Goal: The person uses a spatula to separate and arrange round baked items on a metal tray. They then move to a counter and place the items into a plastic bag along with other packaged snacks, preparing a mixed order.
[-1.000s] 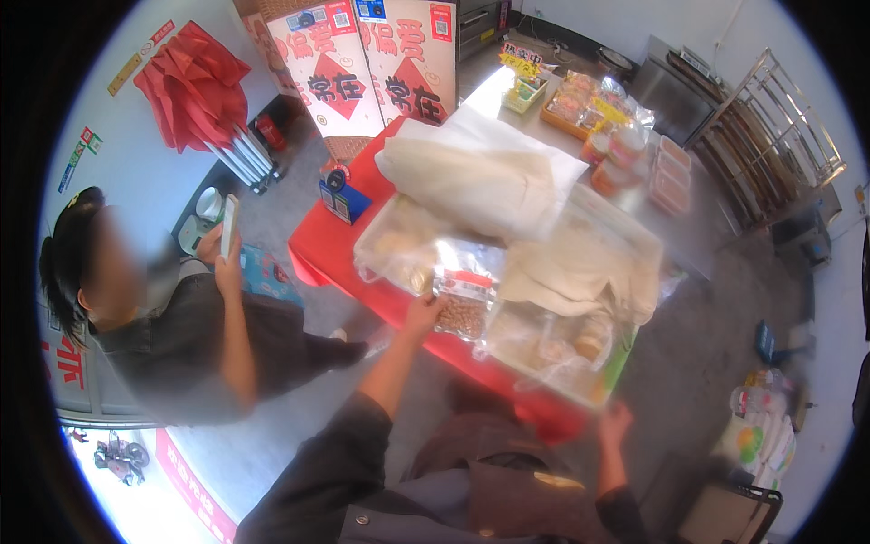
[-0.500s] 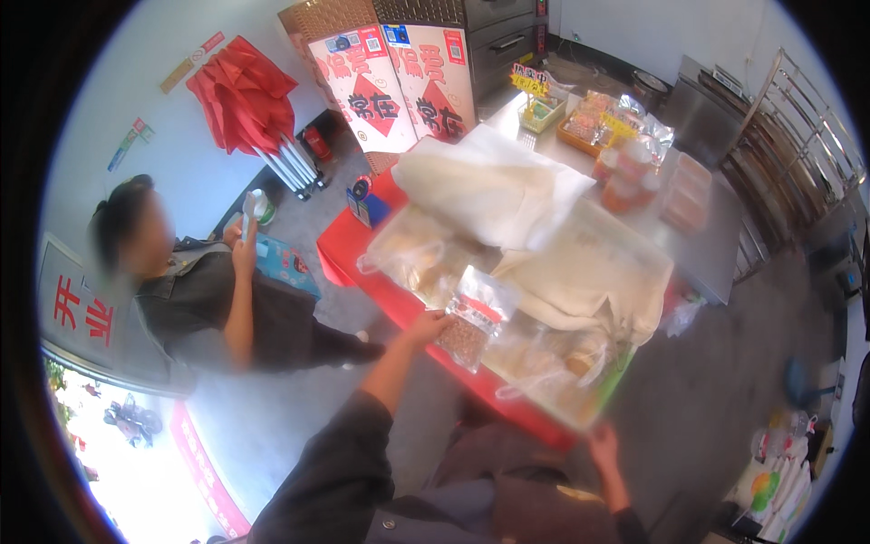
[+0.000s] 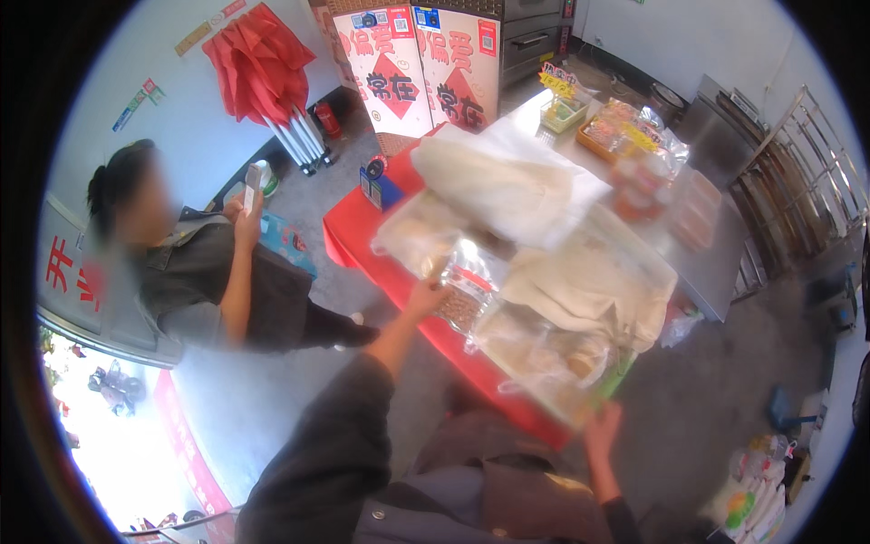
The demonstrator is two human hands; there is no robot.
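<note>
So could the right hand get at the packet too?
Probably yes: the left hand holds only the left edge of the packet, and just low bags seem to lie between it and the right hand.

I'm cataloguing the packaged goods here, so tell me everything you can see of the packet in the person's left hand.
The packet is a flat pouch, apparently plastic, shiny and silvery-clear at its upper end, with a red-and-white label across it. Small reddish-brown pieces show in its lower part. It slants, top end away from the person, and the left hand grips its left edge. It is over the red-covered table; whether it touches anything beneath is unclear.
</note>
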